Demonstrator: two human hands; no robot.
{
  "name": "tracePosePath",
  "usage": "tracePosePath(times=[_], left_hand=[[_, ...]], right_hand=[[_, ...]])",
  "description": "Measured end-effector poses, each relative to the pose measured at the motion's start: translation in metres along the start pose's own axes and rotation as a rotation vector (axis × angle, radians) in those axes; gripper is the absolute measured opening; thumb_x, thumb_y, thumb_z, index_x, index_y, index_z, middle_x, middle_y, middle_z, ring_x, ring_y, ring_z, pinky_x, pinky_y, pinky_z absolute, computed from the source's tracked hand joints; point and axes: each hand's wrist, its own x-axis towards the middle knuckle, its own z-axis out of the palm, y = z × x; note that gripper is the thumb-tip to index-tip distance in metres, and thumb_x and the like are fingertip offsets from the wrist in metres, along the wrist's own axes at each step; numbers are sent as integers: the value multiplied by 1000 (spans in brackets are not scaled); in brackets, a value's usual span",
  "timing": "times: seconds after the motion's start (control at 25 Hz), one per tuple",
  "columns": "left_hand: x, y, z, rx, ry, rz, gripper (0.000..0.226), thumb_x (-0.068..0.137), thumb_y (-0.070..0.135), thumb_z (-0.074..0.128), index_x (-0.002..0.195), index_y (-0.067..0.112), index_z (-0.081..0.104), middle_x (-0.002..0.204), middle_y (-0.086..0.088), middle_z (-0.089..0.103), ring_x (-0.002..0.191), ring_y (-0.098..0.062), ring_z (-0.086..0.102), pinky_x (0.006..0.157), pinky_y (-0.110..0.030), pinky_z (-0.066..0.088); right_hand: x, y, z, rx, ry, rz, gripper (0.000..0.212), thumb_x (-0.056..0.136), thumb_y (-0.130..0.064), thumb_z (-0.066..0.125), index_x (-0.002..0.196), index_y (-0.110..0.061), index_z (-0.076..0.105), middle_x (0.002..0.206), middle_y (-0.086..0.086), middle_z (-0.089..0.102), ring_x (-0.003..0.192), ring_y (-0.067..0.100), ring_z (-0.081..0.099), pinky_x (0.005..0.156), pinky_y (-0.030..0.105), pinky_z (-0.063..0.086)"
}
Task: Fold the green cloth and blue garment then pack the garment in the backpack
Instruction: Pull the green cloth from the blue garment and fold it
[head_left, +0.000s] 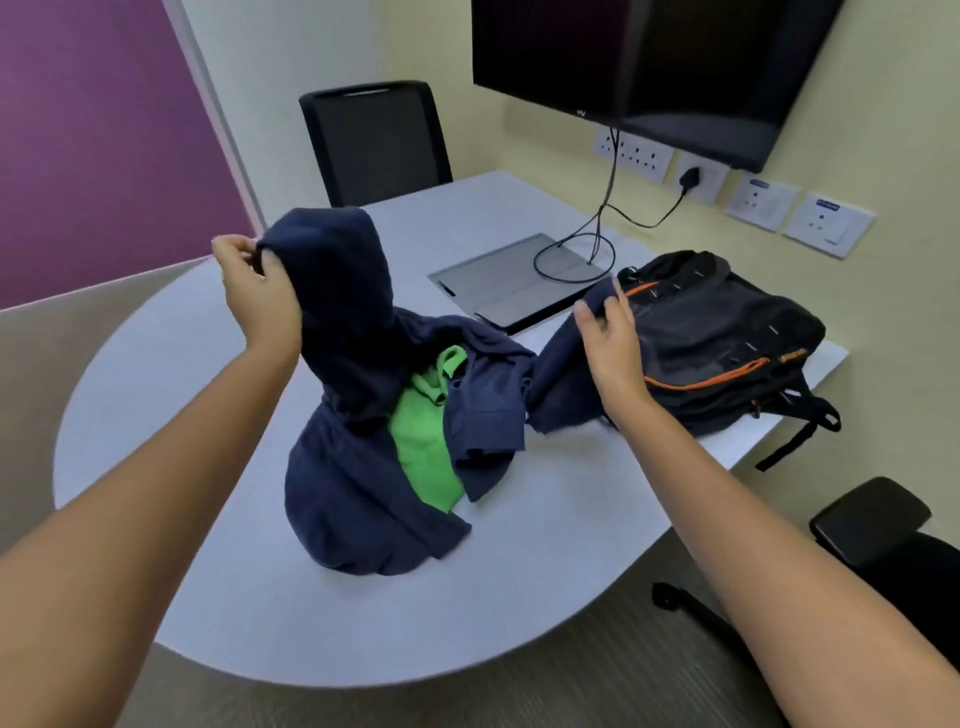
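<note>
**Now: navy garment lifted at both ends over the green cloth**

Across most of the frame runs the pale grey table (545, 499), rounded along its near edge and straight along the far edge at the wall. Above that far edge hangs a dark wall-mounted screen (649, 67), with cables dropping to the table's far side. A black office chair (376, 143) stands behind the table's far left edge.

On the middle of the table sits the navy blue garment (353, 467), its bulk heaped on the surface and one part drawn up to the left. Near the right edge lies the black backpack (727, 343) with orange zip trim, flat on its side. Tucked inside the garment's folds, the green cloth (426, 441) shows through a gap.

A closed grey laptop (519, 280) rests toward the far edge, just beside the backpack.

The left hand (254, 280) pinches the raised part of the garment. The right hand (608, 338) grips another lifted part, just in front of the backpack.
</note>
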Motion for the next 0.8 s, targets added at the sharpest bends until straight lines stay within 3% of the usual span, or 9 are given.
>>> tracePosePath(times=[0.08, 0.16, 0.2, 0.32, 0.44, 0.52, 0.6, 0.8], left_hand=[[3, -24, -10, 288, -240, 8, 6, 94, 16, 40, 97, 12, 43, 88, -3, 53, 82, -24, 50, 75, -31, 41], [-10, -65, -19, 723, -550, -72, 20, 93, 23, 42, 104, 8, 52, 103, -15, 60, 94, -32, 55, 77, -35, 41], [-22, -83, -24, 861, -603, -100, 24, 94, 23, 41, 107, 7, 52, 108, -17, 61, 97, -34, 56, 76, -35, 41], [-74, -131, -27, 813, -585, -29, 36, 93, 29, 43, 123, 10, 42, 124, -17, 54, 110, -39, 53, 84, -44, 43], [-122, -169, -19, 827, -902, -108, 78, 85, 58, 50, 147, 37, 8, 158, 0, 6, 141, -40, 13, 102, -62, 27], [-142, -190, -15, 906, -1037, -253, 91, 79, 66, 52, 143, 49, -10, 157, 6, -13, 143, -40, -5, 105, -66, 20], [-155, -203, -13, 920, -1078, -339, 100, 75, 65, 59, 141, 49, -14, 157, 7, -16, 142, -40, -12, 104, -69, 21], [-151, -215, 9, 1049, -1180, -439, 112, 71, 65, 64, 138, 49, -24, 153, 10, -27, 138, -42, -26, 102, -74, 14]], right_hand=[[15, 0, 14, -91, -75, 24, 52, 97, -33, 45, 130, 8, 42, 154, 8, 24, 132, 13, 34, 100, 20, 25], [19, 22, 28, -311, -279, 168, 64, 96, -45, 41, 138, 3, 37, 154, 12, 25, 138, 24, 29, 107, 29, 24], [15, 37, 35, -404, -386, 241, 69, 95, -49, 39, 141, 3, 32, 155, 14, 22, 140, 26, 25, 110, 32, 23], [-9, 77, 51, -491, -597, 268, 79, 91, -53, 45, 148, -5, 19, 158, 7, 8, 144, 23, 15, 113, 37, 19], [-26, 107, 67, -629, -718, 191, 93, 81, -64, 53, 150, -26, 5, 159, -1, 0, 144, 27, 15, 112, 51, 19], [-28, 120, 73, -901, -743, 117, 100, 75, -73, 51, 149, -34, -3, 159, -5, -1, 143, 32, 14, 109, 61, 11], [-22, 132, 76, -1035, -740, 54, 105, 72, -77, 50, 148, -35, -9, 159, -5, 1, 143, 33, 12, 110, 62, 2], [-5, 162, 97, -928, -960, 141, 109, 72, -72, 55, 146, -35, -15, 158, -8, -13, 141, 30, 18, 114, 59, 3]])
